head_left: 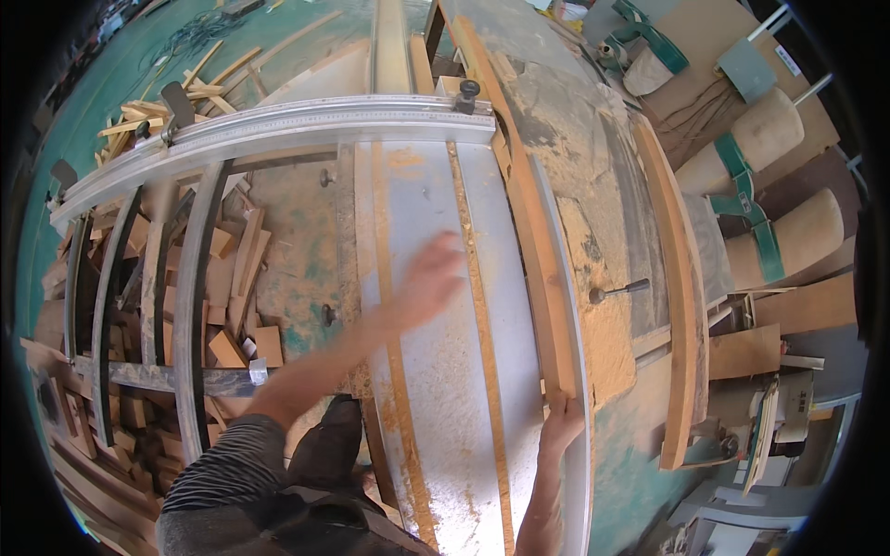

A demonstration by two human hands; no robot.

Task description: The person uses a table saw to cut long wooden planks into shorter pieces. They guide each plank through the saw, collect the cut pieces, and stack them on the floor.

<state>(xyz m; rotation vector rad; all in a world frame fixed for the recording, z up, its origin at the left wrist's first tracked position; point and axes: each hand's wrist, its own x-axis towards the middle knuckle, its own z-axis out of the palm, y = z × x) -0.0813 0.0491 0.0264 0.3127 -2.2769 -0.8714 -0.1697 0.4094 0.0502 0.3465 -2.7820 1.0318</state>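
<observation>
My left hand (pixel 434 272) reaches over the pale metal saw table (pixel 434 343), smeared by motion, so its fingers cannot be made out. It is nearest the sawdust-filled slot (pixel 475 269) that runs along the table. At the table's right side my right hand (pixel 562 423) is closed around the near end of a long wooden beam (pixel 540 283). That beam lies lengthwise against a metal rail (pixel 567 278). Sawdust is scattered over the table, thickest at its near end.
An aluminium fence with a scale (pixel 306 123) crosses the far side, bearing a black knob (pixel 469 90). Left, dark frame bars (pixel 197 306) stand over wood offcuts (pixel 243 269). Another wooden beam (pixel 675 278) and dust-collector bags (pixel 788 232) are on the right.
</observation>
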